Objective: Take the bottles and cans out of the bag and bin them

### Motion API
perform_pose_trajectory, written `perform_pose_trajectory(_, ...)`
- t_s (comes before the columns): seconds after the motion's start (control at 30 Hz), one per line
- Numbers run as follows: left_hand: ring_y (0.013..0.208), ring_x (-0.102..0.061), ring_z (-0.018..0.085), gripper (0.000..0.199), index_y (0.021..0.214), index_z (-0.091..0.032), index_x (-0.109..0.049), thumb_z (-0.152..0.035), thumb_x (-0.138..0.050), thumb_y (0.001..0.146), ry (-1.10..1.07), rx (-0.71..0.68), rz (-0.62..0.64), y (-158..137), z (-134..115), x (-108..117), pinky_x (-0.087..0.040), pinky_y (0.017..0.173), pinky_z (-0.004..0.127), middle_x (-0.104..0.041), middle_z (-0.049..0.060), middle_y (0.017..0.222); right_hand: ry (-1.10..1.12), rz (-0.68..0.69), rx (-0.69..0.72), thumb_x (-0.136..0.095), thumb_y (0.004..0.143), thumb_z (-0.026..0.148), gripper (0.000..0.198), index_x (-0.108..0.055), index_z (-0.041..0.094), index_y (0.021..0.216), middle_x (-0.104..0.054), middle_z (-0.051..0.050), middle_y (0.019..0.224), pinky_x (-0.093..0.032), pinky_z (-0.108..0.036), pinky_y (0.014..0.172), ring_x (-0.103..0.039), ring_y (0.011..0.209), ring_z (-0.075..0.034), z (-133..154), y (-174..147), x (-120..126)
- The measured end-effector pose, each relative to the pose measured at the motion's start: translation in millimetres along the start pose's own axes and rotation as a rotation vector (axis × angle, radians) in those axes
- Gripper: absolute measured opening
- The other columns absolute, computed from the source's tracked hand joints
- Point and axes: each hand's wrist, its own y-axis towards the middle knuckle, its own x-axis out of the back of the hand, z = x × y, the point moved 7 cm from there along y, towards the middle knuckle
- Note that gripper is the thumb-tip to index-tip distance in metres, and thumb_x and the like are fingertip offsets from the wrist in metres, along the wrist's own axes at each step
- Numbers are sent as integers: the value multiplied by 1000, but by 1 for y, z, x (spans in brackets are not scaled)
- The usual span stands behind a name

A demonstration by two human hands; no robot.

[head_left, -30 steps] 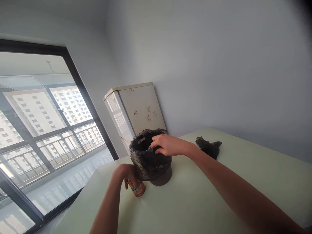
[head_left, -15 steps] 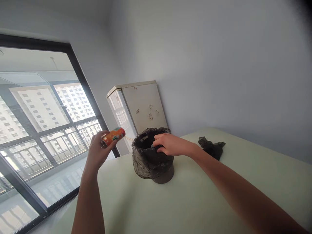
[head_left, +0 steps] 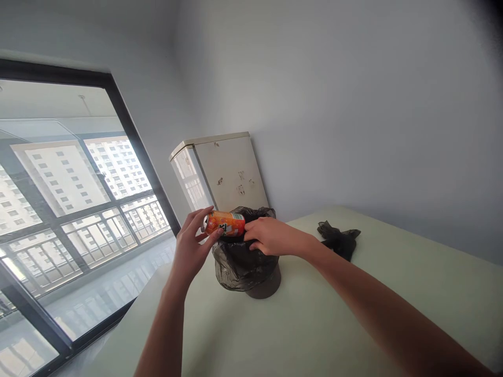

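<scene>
Head view: over the mouth of a round brown bin (head_left: pixel 266 287) with a thin black plastic liner (head_left: pixel 239 268), our left hand (head_left: pixel 192 243) pinches a cylindrical orange metal can (head_left: pixel 226 221) sideways. Our right hand (head_left: pixel 271 235) curls at the bin's rim, grip hidden; the smooth can could slip if our pinch loosens.

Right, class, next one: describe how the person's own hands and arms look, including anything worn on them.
The bare, ungloved left hand and right hand show no rings. No watch or bracelet is seen at either wrist. The slim left forearm and right forearm have no visible sleeves or markings.
</scene>
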Motion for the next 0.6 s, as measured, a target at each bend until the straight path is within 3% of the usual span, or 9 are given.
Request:
perform_pose_trajectory(0.13, 118, -63, 21, 52, 146, -37, -56, -44, -66, 95, 37, -8, 90, 0, 6, -15, -65, 87, 32, -54, 4, 147, -47, 11, 44, -66, 93, 20, 16, -72, 17, 78, -72, -4, 86, -37, -32, 78, -61, 80, -18, 7, 0, 2)
perform_pose_trajectory(0.23, 109, -68, 20, 57, 152, -37, -49, -46, -62, 97, 45, 15, 190, -2, 9, -24, -62, 89, 34, -56, 5, 149, -71, 3, 89, -67, 93, 19, 10, -74, 17, 86, -73, -4, 92, -37, -33, 80, -62, 80, -18, 16, -1, 4)
perform_pose_trajectory(0.4, 90, -72, 23, 49, 139, -29, -62, -52, -60, 96, 180, 49, 364, -7, 10, -36, -57, 82, 36, -77, 4, 111, -123, 4, 150, -67, 93, 22, 11, -74, 16, 87, -72, -4, 92, -38, -33, 80, -60, 78, -17, 28, -4, 5)
perform_pose_trajectory(0.47, 93, -72, 24, 48, 138, -28, -64, -53, -57, 97, 213, 69, 396, -7, 10, -38, -56, 85, 37, -78, 3, 106, -117, 3, 173, -65, 95, 23, 15, -73, 15, 86, -71, -5, 93, -39, -33, 81, -60, 77, -16, 31, -5, 5)
perform_pose_trajectory(0.6, 117, -68, 26, 46, 136, -29, -65, -52, -57, 97, 199, 66, 367, -5, 11, -38, -50, 103, 40, -74, 4, 128, -63, -21, 206, -63, 97, 27, 18, -72, 15, 87, -70, -5, 92, -39, -33, 84, -60, 79, -17, 32, -6, 6)
